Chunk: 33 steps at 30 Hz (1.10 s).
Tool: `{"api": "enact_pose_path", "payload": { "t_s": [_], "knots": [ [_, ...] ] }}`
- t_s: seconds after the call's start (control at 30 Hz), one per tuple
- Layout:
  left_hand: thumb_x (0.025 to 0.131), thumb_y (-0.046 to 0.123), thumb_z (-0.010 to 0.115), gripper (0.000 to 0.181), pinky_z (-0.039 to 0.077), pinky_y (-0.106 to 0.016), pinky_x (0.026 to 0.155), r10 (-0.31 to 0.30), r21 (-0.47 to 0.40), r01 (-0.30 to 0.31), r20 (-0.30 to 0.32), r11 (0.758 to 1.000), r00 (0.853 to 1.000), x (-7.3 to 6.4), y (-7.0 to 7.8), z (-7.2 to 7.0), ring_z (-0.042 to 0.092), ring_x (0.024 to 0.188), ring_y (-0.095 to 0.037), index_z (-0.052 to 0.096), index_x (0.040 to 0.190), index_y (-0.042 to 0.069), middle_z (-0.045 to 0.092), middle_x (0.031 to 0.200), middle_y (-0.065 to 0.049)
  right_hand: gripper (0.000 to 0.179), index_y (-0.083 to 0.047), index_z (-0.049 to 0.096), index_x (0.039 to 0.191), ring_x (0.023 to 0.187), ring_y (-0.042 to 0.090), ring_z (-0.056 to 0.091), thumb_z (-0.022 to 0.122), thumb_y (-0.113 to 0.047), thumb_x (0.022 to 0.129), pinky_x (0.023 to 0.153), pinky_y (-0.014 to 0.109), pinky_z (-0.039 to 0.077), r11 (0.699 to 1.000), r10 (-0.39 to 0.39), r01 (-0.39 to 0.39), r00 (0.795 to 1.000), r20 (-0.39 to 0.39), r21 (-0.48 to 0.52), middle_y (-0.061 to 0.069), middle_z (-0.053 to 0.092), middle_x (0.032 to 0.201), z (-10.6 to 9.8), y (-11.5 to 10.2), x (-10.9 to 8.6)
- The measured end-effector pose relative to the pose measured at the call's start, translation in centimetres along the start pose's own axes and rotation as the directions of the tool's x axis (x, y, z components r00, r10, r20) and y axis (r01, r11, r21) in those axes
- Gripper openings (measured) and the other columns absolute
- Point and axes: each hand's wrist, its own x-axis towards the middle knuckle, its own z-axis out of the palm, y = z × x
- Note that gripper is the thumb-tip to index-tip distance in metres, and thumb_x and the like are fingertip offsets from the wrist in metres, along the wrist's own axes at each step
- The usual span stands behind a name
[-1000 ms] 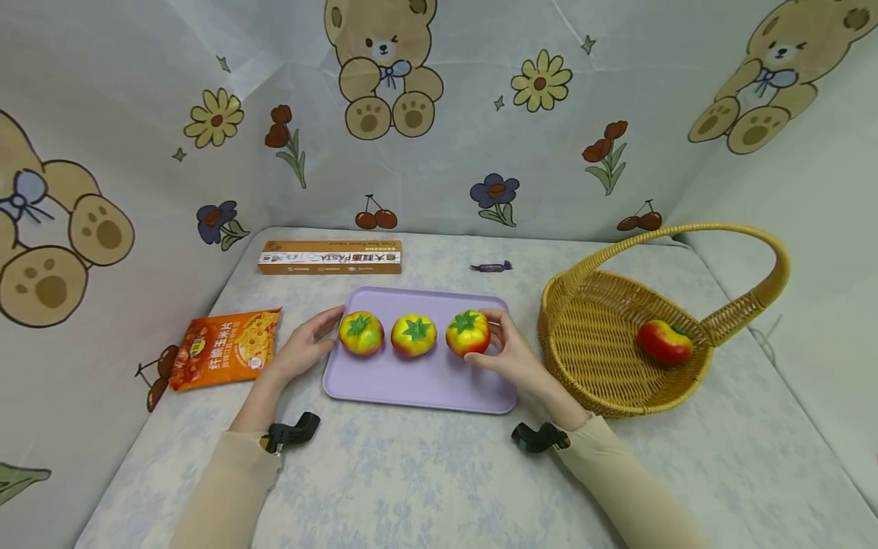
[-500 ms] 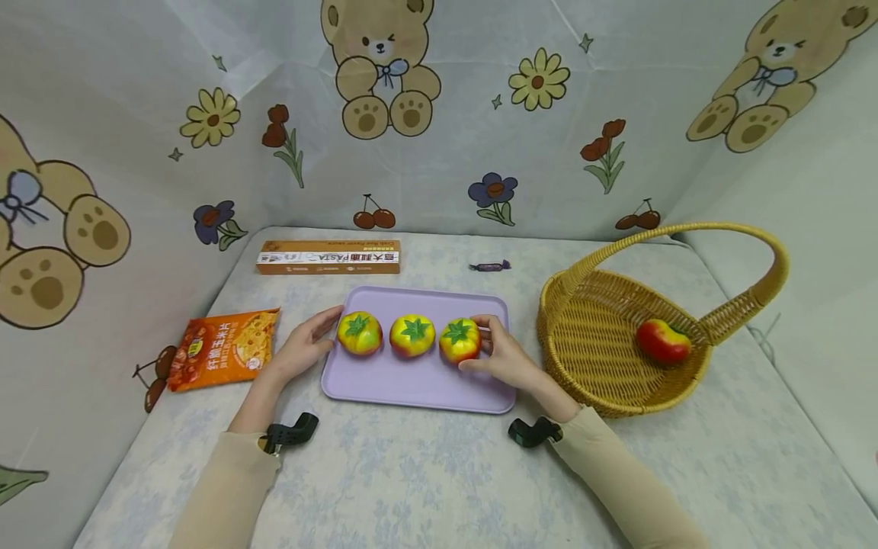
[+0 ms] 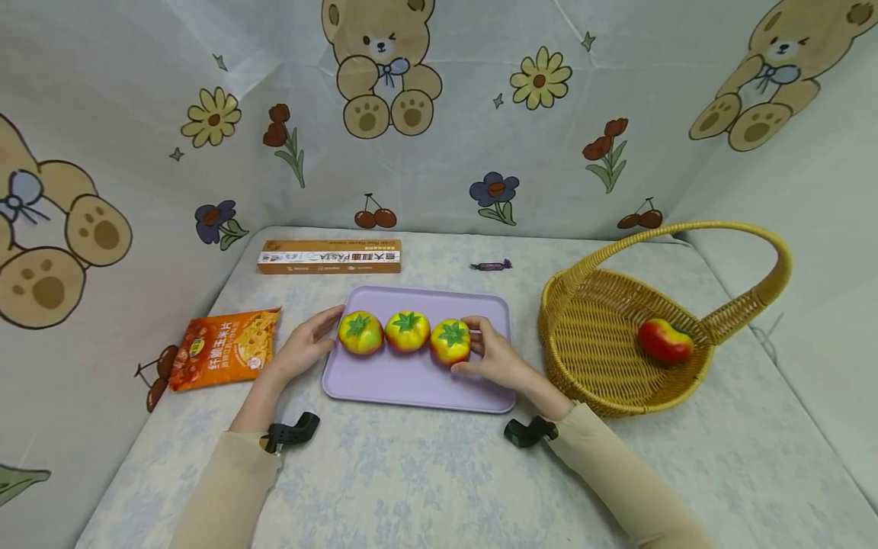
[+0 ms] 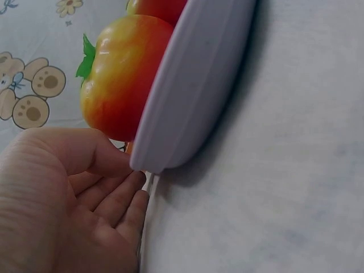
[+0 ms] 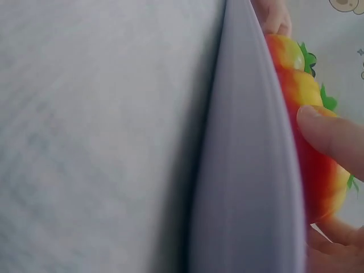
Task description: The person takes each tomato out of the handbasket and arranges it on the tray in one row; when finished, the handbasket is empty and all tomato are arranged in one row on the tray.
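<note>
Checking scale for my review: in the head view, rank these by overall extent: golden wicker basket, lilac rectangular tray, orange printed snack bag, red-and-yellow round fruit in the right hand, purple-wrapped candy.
Golden wicker basket, handle included
Lilac tray
Orange snack bag
Fruit in the right hand
Purple-wrapped candy

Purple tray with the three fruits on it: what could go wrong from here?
The right hand holds the right fruit very close to the middle fruit; a further push left might roll that into the left fruit.
The left hand is at the left edge of the purple tray; a nudge could shift it.
The right sleeve appears near the basket and might knock it.
</note>
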Motion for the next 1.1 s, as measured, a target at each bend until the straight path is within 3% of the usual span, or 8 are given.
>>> {"api": "enact_pose_path", "payload": {
  "t_s": [0.17, 0.43, 0.53, 0.67, 0.8, 0.9, 0.97, 1.1],
  "knots": [
    [0.089, -0.008, 0.049, 0.060, 0.024, -0.047, 0.110, 0.003, 0.000, -0.003, -0.002, 1.000, 1.000, 0.3, -0.9, 0.0, 0.027, 0.137, -0.031, 0.032, 0.146, 0.002, 0.029, 0.150, -0.016, 0.084, 0.007, 0.031, 0.138, 0.126, 0.036, 0.043, 0.081, -0.007, 0.072, 0.103, 0.036, 0.037, 0.997, 0.034, -0.035, 0.999, -0.008, -0.062, 0.024, 0.035, 0.141, -0.3, -0.3, -0.1],
    [0.089, -0.011, 0.046, 0.059, 0.022, -0.050, 0.110, -0.003, -0.009, 0.003, 0.005, 1.000, 1.000, -0.2, 0.8, 0.0, 0.026, 0.137, -0.036, 0.030, 0.145, -0.004, 0.027, 0.149, -0.022, 0.084, 0.007, 0.032, 0.140, 0.127, 0.038, 0.040, 0.080, -0.021, 0.076, 0.105, 0.041, 0.035, 0.987, -0.017, 0.005, 0.997, -0.071, -0.163, 0.024, 0.036, 0.143, -1.0, -1.6, -0.9],
    [0.089, -0.009, 0.047, 0.059, 0.023, -0.048, 0.110, -0.002, -0.001, 0.002, 0.006, 1.000, 1.000, -0.2, 0.6, 0.0, 0.027, 0.137, -0.034, 0.031, 0.145, -0.001, 0.028, 0.150, -0.019, 0.084, 0.006, 0.030, 0.142, 0.128, 0.040, 0.038, 0.077, -0.024, 0.079, 0.105, 0.044, 0.034, 0.973, -0.048, 0.030, 0.996, -0.074, -0.228, 0.023, 0.034, 0.144, -1.4, -2.6, -2.1],
    [0.090, -0.006, 0.049, 0.059, 0.024, -0.046, 0.111, 0.003, 0.009, -0.003, 0.009, 1.000, 1.000, 0.2, -0.5, 0.0, 0.028, 0.137, -0.030, 0.032, 0.146, 0.004, 0.029, 0.150, -0.015, 0.085, 0.003, 0.030, 0.143, 0.124, 0.040, 0.043, 0.076, -0.030, 0.079, 0.101, 0.047, 0.039, 0.918, -0.114, 0.081, 0.991, -0.064, -0.389, 0.021, 0.035, 0.144, -2.2, -4.5, -5.0],
    [0.090, -0.006, 0.049, 0.059, 0.023, -0.047, 0.111, 0.007, 0.002, -0.007, 0.012, 1.000, 1.000, -0.1, -0.4, 0.1, 0.028, 0.137, -0.031, 0.033, 0.146, 0.003, 0.029, 0.150, -0.016, 0.082, -0.001, 0.035, 0.143, 0.120, 0.036, 0.048, 0.076, -0.032, 0.079, 0.095, 0.049, 0.044, 0.835, -0.200, 0.153, 0.979, -0.032, -0.529, 0.018, 0.040, 0.142, -3.7, -6.4, -8.6],
    [0.090, -0.007, 0.048, 0.059, 0.024, -0.048, 0.110, 0.005, 0.007, -0.005, 0.016, 1.000, 1.000, -0.6, 0.1, 0.2, 0.027, 0.137, -0.033, 0.032, 0.146, 0.001, 0.029, 0.150, -0.018, 0.075, -0.002, 0.042, 0.139, 0.119, 0.028, 0.049, 0.078, -0.026, 0.077, 0.097, 0.037, 0.044, 0.769, -0.311, 0.236, 0.950, -0.026, -0.595, 0.013, 0.047, 0.138, -5.6, -7.8, -10.9],
    [0.090, -0.008, 0.048, 0.059, 0.024, -0.050, 0.110, 0.005, 0.013, -0.005, 0.019, 1.000, 1.000, -0.7, 0.6, 0.1, 0.027, 0.136, -0.035, 0.031, 0.145, -0.001, 0.029, 0.149, -0.020, 0.070, -0.003, 0.047, 0.136, 0.119, 0.022, 0.050, 0.079, -0.020, 0.076, 0.099, 0.027, 0.042, 0.726, -0.403, 0.284, 0.914, -0.053, -0.627, 0.011, 0.051, 0.134, -7.4, -8.5, -12.2],
    [0.089, -0.009, 0.047, 0.058, 0.024, -0.050, 0.110, -0.002, 0.014, 0.001, 0.017, 1.000, 1.000, -0.7, 1.7, 0.0, 0.027, 0.136, -0.035, 0.031, 0.145, -0.003, 0.028, 0.149, -0.021, 0.065, 0.000, 0.049, 0.134, 0.118, 0.006, 0.049, 0.077, -0.006, 0.076, 0.097, 0.010, 0.035, 0.688, -0.479, 0.268, 0.866, -0.144, -0.674, 0.014, 0.053, 0.129, -12.1, -8.6, -13.9]
  ]
}}
